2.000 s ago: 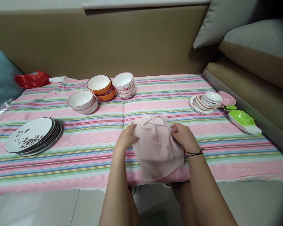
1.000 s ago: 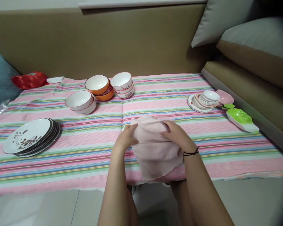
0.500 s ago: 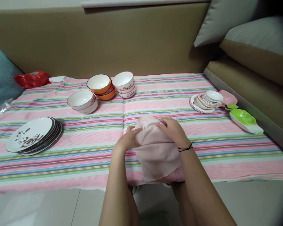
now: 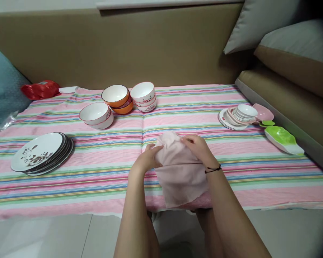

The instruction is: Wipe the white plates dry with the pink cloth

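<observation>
While my left hand [image 4: 146, 159] still pinches the pink cloth [image 4: 181, 175] at its left edge, my right hand [image 4: 200, 148] has slid from the right edge inward and grips the bunched top. The cloth lies at the near middle of the tablecloth [image 4: 97, 172]. I count one plate stack [image 4: 41, 152], three bowl stacks [image 4: 117, 98], one saucer stack [image 4: 238, 115] and one green dish [image 4: 282, 138].

Right hand [image 4: 197, 147] slid leftward across pink cloth [image 4: 181, 172], nearer left hand [image 4: 146, 159].

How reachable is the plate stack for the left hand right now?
Probably yes: the left hand holds the pink cloth, but only bare striped tablecloth lies between it and the plate stack on its side.
</observation>
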Demonstrator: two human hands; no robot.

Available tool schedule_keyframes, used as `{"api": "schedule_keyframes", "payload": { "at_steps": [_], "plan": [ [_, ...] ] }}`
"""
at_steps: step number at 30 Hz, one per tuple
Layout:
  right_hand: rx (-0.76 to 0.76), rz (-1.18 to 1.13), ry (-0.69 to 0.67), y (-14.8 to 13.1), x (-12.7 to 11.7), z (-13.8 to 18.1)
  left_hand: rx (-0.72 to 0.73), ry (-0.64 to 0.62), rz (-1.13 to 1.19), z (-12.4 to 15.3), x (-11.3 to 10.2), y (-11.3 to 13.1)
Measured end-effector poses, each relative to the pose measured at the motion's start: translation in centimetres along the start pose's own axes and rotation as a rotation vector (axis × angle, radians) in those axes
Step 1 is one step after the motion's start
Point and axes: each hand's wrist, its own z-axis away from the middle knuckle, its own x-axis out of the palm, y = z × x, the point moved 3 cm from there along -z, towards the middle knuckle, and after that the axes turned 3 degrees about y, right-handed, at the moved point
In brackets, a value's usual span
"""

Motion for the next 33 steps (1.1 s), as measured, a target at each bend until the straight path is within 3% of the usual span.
{"api": "schedule_keyframes", "payload": {
  "at_steps": [3,8,11,18,23,28,33],
  "plan": [
    [0.014,0.063,0.031,0.1,0.0,0.1,-0.003,-0.001,-0.015,0.1,0.0,0.0],
    [0.052,0.164,-0.089,0.4,0.2,0.2,-0.008,-0.002,-0.023,0.1,-0.1,0.2],
    [0.033,0.127,-0.086,0.7,0.1,0.1,0.000,0.001,-0.019,0.0,0.0,0.2],
    [-0.210,0.008,0.280,-0.9,-1.2,-0.1,-0.003,0.015,-0.010,0.0,0.0,0.0],
    [-0.210,0.063,0.146,-0.9,-0.7,0.3,-0.014,0.011,-0.023,0.0,-0.1,0.2],
    [-0.287,0.087,0.129,-2.2,0.4,1.0,-0.047,0.076,-0.048,0.2,-0.3,1.3],
    [-0.347,0.076,-0.142,-4.4,4.3,2.4,-0.121,0.151,-0.094,0.1,-0.4,1.9]
  ]
}}
